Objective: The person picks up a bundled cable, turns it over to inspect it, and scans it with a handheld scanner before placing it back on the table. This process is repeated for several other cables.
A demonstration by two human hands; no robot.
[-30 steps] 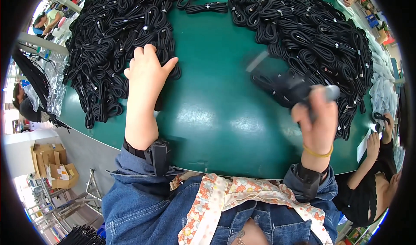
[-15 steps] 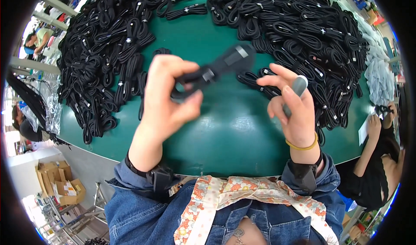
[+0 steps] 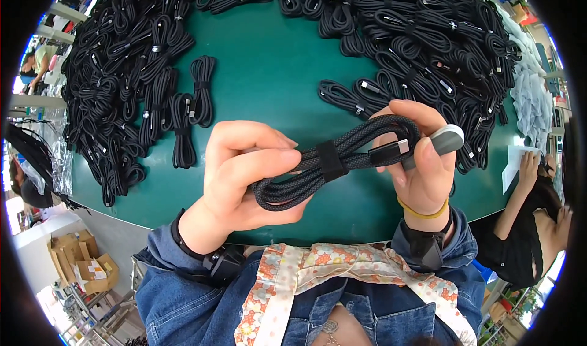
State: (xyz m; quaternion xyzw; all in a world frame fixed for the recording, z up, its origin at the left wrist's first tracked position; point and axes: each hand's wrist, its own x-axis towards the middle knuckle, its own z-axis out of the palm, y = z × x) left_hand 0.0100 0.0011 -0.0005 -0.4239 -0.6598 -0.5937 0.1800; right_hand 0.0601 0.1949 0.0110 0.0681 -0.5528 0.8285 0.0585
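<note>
I hold a coiled black braided cable, bound at its middle by a black strap, lifted above the green surface and just in front of my chest. My left hand is clenched around the cable's left end, thumb on top and fingers curled under, so the loops stay bunched and cannot spread. My right hand grips the cable's right end, where a plug pokes out against my palm; the same hand also pinches a small grey oval object between thumb and fingers, which I cannot identify. Held level between both hands, the cable shows its strap and plug to me, which I judge suits a close look.

Beyond the cable, three loose bundles lie apart on the surface to the cable's upper left. Farther left is a big heap of cables, and another heap spreads above and right of the cable. To the cable's far right, another person's arm rests beside a white sheet.
</note>
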